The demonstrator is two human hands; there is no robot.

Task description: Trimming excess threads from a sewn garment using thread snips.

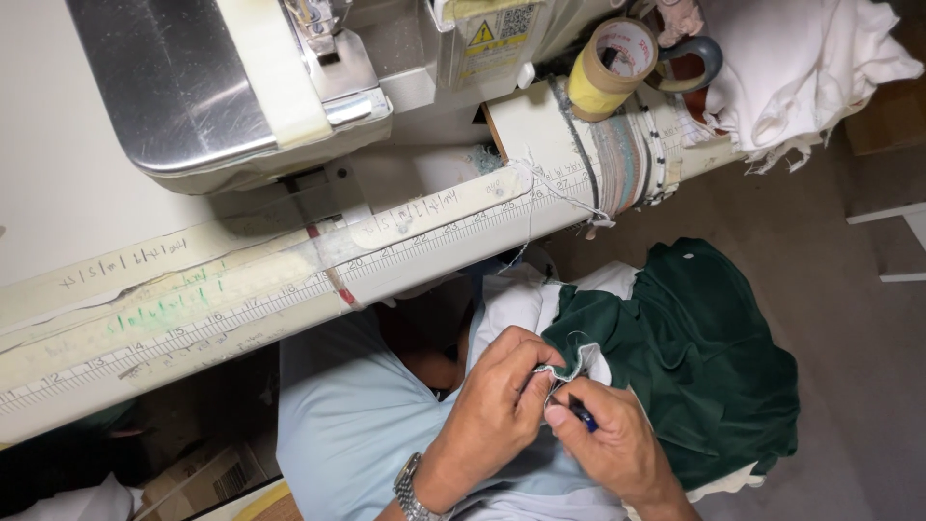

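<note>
Both my hands work the green velvety garment (704,357) in my lap.
Left hand (497,400) pinches its white edge; right hand (608,439) clenches a small dark tool (585,418); tape roll (610,68) at one o'clock on the table (58,193).

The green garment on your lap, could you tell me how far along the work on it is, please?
Done: nothing finished shows; the sewing machine has no cloth under it. In hand: the left hand pinches the white edge of the green garment, and the right hand holds a small blue tool at that seam. Left: I cannot tell; the rest of the seam is hidden in folds.

sewing table (58,193), machine (193,87), tape rolls (612,68)
</note>
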